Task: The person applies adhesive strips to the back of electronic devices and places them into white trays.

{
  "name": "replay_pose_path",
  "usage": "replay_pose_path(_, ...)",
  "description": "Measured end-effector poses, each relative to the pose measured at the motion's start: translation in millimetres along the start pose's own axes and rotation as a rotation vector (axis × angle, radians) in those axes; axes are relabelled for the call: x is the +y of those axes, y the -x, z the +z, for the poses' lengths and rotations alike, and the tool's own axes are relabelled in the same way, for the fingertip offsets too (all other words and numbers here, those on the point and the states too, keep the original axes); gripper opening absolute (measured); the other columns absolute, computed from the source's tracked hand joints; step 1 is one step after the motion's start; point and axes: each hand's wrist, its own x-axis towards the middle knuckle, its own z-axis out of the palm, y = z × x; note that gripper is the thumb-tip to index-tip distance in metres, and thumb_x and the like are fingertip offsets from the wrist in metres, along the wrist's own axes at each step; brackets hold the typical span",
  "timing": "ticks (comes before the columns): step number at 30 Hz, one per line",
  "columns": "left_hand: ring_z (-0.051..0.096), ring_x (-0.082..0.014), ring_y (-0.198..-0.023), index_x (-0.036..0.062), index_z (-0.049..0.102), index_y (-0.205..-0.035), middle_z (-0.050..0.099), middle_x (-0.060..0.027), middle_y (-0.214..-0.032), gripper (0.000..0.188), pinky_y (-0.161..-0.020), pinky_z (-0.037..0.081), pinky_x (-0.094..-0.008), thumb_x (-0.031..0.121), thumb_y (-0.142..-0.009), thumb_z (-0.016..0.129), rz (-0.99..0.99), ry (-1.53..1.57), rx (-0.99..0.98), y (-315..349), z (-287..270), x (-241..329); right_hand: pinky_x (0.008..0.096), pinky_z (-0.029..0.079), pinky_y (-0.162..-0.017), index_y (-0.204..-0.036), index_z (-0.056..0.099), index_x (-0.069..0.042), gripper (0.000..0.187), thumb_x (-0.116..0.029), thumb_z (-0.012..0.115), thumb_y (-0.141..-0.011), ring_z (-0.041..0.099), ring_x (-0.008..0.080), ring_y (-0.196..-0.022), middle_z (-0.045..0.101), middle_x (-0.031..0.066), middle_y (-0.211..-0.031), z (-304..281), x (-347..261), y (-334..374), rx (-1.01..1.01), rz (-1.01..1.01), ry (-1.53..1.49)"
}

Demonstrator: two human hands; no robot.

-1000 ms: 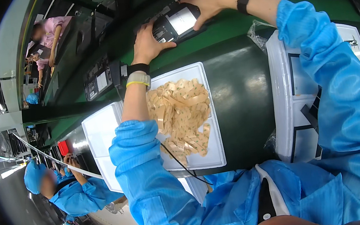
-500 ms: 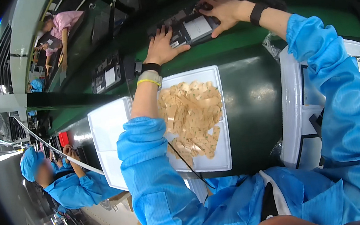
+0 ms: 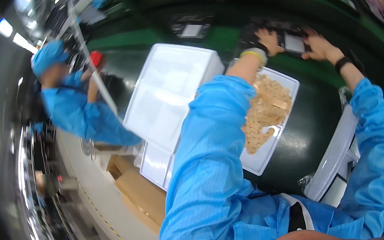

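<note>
A dark laptop-like chassis with exposed inner parts and a pale rectangular panel [image 3: 295, 43] lies on the green bench surface ahead of me. At its left side is my left hand [image 3: 269, 42], fingers spread and touching it. My right hand [image 3: 319, 47] rests at the right end, thumb and fingers apart. Both wrists wear dark bands, the left also a yellowish one. Beneath my left forearm a white tray [image 3: 261, 166] holds a heap of tan strips [image 3: 267, 106] with small green marks. Motion blur hides the exact fingertip contact.
White lidded-looking boxes [image 3: 169, 91] stand left of the tray. Another dark chassis [image 3: 192, 29] lies farther left on the bench. White trays [image 3: 338, 162] sit under my right arm. A co-worker in blue [image 3: 80, 105] stands at left, near a cardboard box [image 3: 141, 193].
The whole view has swung left, so the bench and my hands appear farther right. Both hands remain at the chassis, and more of the floor and co-worker shows.
</note>
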Motion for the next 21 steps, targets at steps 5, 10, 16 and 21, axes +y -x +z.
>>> replay_pose_path(5,0.062,-0.0459,-0.122,0.0049,0.051,-0.149,0.065,-0.0265,-0.133,0.081,-0.108,0.048,-0.0482,0.065,-0.095,0.057,0.301,0.352,0.126,106.6,-69.0,-8.8,0.0434,0.043,-0.114,-0.112,0.074,0.003,0.049,-0.032,0.083,-0.079,0.052,0.0424,-0.132,0.055,0.0273,-0.142,-2.2,-15.6,3.4,0.019,-0.026,0.050)
replay_pose_path(10,0.069,-0.0390,-0.110,0.0069,0.068,-0.130,0.074,-0.0177,-0.118,0.055,-0.097,0.054,-0.0421,0.051,-0.097,0.065,0.232,0.262,0.430,244.6,-111.2,-128.3,0.0428,0.046,-0.110,-0.121,0.071,0.002,0.045,-0.026,0.077,-0.086,0.056,0.0396,-0.129,0.059,0.0261,-0.138,-27.4,-56.3,20.2,-0.129,-0.137,0.041)
replay_pose_path(16,0.052,-0.0416,-0.138,-0.0101,0.048,-0.146,0.052,-0.0350,-0.146,0.097,-0.114,0.042,-0.0421,0.072,-0.094,0.053,-0.698,0.408,0.275,409.8,-68.4,-310.3,0.0384,0.052,-0.099,-0.143,0.055,-0.005,0.051,-0.013,0.069,-0.095,0.057,0.0306,-0.128,0.054,0.0139,-0.149,-8.7,-133.8,65.4,0.201,-0.456,-0.416)
replay_pose_path(21,0.061,-0.0446,-0.124,0.0017,0.064,-0.135,0.064,-0.0311,-0.131,0.063,-0.106,0.047,-0.0475,0.054,-0.103,0.049,-0.645,0.520,0.356,446.8,0.0,-332.4,0.0342,0.052,-0.095,-0.145,0.054,-0.006,0.055,-0.005,0.068,-0.092,0.058,0.0244,-0.123,0.050,0.0112,-0.152,7.4,-141.8,60.8,0.177,-0.376,-0.548)
